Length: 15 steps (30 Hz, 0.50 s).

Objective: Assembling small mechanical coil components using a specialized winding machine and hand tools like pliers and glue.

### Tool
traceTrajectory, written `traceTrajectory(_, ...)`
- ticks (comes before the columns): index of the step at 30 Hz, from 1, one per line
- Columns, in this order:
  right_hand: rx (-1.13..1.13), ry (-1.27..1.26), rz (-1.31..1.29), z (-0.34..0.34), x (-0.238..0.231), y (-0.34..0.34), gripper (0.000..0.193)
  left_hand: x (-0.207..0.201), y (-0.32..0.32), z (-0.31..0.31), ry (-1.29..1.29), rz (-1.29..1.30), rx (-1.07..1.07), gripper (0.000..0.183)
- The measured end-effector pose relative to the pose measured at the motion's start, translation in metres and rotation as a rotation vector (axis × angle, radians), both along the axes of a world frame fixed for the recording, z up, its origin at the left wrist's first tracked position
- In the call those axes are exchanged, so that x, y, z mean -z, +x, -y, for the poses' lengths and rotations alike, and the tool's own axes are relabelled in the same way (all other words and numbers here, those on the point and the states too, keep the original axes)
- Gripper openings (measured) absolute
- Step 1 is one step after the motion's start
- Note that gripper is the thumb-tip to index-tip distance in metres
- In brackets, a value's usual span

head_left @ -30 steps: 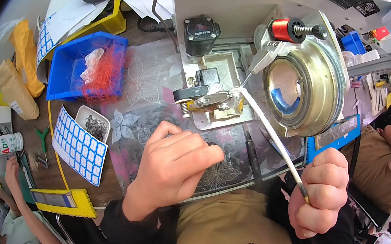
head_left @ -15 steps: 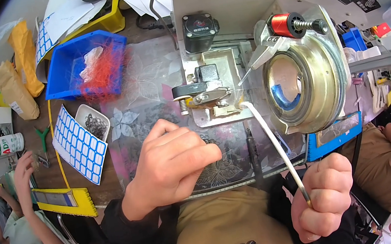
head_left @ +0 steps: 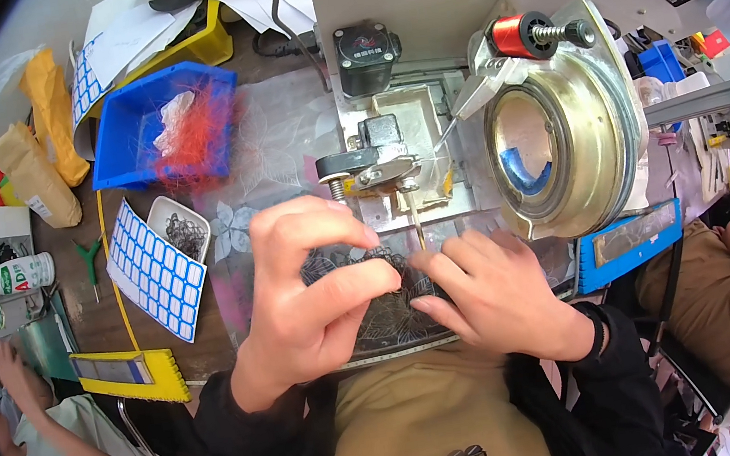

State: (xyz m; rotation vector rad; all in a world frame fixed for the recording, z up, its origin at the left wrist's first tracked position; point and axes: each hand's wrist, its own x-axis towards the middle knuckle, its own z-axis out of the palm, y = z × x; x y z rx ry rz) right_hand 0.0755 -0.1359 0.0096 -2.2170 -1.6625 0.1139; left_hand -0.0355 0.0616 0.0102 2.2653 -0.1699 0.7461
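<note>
My left hand (head_left: 305, 297) is curled in front of the winding machine (head_left: 387, 155). Its thumb and forefinger bend toward each other, and the other fingers are folded. Dark wire-like curls (head_left: 391, 263) show by these fingertips, too fine to tell from the patterned cover. My right hand (head_left: 500, 293) is beside it, palm down, thumb apart from its bent fingers, with nothing visible held. A thin brownish rod (head_left: 417, 221) stands between the machine's head and my right fingertips; whether I touch it cannot be seen. A spool of red wire (head_left: 525, 36) sits above the brass-coloured ring (head_left: 551, 160).
At the left are a blue bin (head_left: 117, 155) of red wire scraps, a small white dish (head_left: 198, 216) of dark pieces, a label sheet (head_left: 156, 271) and green-handled tweezers (head_left: 90, 265). Yellow (head_left: 157, 374) and blue (head_left: 586, 262) frames lie along the front edge. People sit on both sides.
My right hand has moved left and up to beside my left hand, and the white stick it held is no longer recognizable. My left thumb and forefinger have parted somewhat. The view has shifted slightly.
</note>
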Motion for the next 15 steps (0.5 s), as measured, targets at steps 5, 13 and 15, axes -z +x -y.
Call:
traceTrajectory(5,-0.072,-0.017,0.034,0.014,-0.004,-0.001,0.021,0.000,-0.001,0.000,0.006,0.008,-0.033,0.024)
traceTrajectory(13,0.137,0.086,-0.077,0.052,-0.009,0.008,0.022,0.007,-0.003,0.001,-0.049,0.006,-0.027,0.018)
traceTrajectory(15,0.221,0.074,-0.063,0.062,-0.010,0.007,0.021,0.011,-0.003,0.001,-0.065,0.012,-0.050,0.015)
